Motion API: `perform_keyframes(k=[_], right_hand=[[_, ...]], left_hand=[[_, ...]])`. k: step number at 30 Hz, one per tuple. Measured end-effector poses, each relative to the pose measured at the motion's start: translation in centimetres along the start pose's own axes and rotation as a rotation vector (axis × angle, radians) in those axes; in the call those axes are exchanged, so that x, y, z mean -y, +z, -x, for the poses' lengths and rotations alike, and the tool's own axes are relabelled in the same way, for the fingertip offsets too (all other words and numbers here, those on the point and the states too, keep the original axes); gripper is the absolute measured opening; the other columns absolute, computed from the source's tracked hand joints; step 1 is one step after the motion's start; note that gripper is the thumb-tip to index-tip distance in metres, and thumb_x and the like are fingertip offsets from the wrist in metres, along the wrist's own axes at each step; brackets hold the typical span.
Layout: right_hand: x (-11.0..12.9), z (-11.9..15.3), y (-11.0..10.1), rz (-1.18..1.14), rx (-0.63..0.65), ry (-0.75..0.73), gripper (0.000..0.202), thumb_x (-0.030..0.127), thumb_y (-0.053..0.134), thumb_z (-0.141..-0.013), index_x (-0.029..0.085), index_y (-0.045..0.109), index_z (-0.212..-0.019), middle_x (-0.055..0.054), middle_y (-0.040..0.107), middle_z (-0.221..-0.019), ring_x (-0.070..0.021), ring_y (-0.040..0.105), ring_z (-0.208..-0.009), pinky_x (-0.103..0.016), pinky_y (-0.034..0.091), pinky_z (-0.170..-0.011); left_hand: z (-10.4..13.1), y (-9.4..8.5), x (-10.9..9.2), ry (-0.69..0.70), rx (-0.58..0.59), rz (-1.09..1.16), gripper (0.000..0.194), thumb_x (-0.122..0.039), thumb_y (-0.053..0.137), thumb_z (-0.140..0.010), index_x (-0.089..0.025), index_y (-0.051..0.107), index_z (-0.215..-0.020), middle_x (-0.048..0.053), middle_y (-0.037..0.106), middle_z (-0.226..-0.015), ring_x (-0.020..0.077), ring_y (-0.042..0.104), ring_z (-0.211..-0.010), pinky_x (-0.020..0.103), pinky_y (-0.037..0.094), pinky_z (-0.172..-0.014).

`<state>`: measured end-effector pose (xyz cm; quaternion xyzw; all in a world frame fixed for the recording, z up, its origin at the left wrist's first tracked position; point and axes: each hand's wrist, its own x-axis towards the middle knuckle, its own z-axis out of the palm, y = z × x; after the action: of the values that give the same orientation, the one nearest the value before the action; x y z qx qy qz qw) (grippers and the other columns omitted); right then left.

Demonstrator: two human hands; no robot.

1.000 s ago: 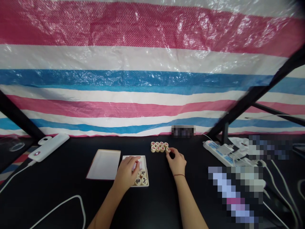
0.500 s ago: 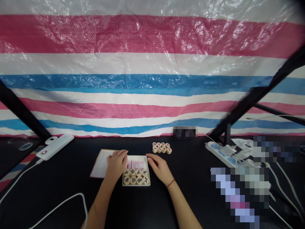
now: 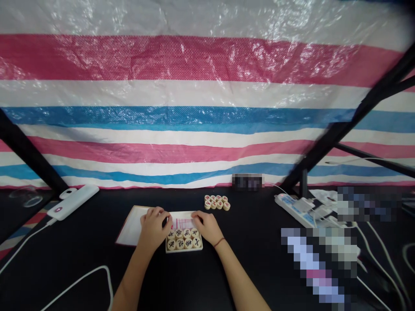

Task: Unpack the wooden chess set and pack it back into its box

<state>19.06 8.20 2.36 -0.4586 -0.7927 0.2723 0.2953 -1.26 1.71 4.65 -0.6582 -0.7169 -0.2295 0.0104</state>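
A shallow white box (image 3: pixel 200 249) stands in front of me, with xiangqi pieces (image 3: pixel 184 239) bearing black characters in two rows across its near half. Red-printed lining (image 3: pixel 183 223) shows in its far half. My left hand (image 3: pixel 154 225) is at the box's left wall, thumb and forefinger curled together at the edge. At the far right corner my right hand (image 3: pixel 208 225) has its thumb and forefinger closed on the rim. Several more xiangqi pieces (image 3: pixel 216 202), with red characters, sit in two rows on the table behind and right of the box.
Partly under my left hand lies the box's lid (image 3: pixel 129 229), its white inside up. A white power bank (image 3: pixel 76 201) with a cable is at the left. To the right are a power strip (image 3: pixel 293 210) with plugs and cables, plus blurred items. Striped sheeting (image 3: pixel 181 151) hangs behind the black table.
My right hand has come inward from beside the box onto its far right rim. My left fingers have curled in at the left wall. The view has shifted slightly.
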Motion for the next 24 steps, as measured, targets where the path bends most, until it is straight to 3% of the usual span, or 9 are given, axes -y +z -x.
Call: perform_keyframes(k=[6,18,24], right_hand=[[-0.5,0.2,-0.1,0.018,-0.035,0.019,0.025,0.015,0.046,-0.082,0.021,0.071,-0.084,-0.001,0.073,-0.080,-0.0148,0.067,-0.069,-0.021,0.043,-0.069],[-1.3,0.4,-0.7,0.038,-0.057,0.055,0.028,0.016,0.045,-0.082,0.021,0.072,-0.088,-0.002,0.074,-0.083,-0.0172,0.067,-0.072,-0.024,0.046,-0.071],[-1.3,0.6,-1.2,0.024,-0.053,0.068,0.028,0.016,0.045,-0.082,0.022,0.072,-0.085,-0.002,0.074,-0.083,-0.0179,0.068,-0.076,-0.025,0.047,-0.073]], left_hand=[[0.3,0.3,0.4,0.213,0.121,0.077,0.031,-0.027,0.047,-0.086,-0.022,0.072,-0.069,0.005,0.062,-0.084,0.0207,0.053,-0.086,0.034,0.040,-0.078],[0.3,-0.7,-0.2,0.274,0.154,0.246,0.022,-0.024,0.050,-0.083,-0.023,0.070,-0.075,0.004,0.064,-0.085,0.0196,0.057,-0.083,0.034,0.043,-0.074],[0.4,-1.0,-0.5,0.314,0.166,0.257,0.020,-0.025,0.051,-0.084,-0.022,0.069,-0.076,0.004,0.065,-0.087,0.0196,0.056,-0.083,0.037,0.043,-0.081]])
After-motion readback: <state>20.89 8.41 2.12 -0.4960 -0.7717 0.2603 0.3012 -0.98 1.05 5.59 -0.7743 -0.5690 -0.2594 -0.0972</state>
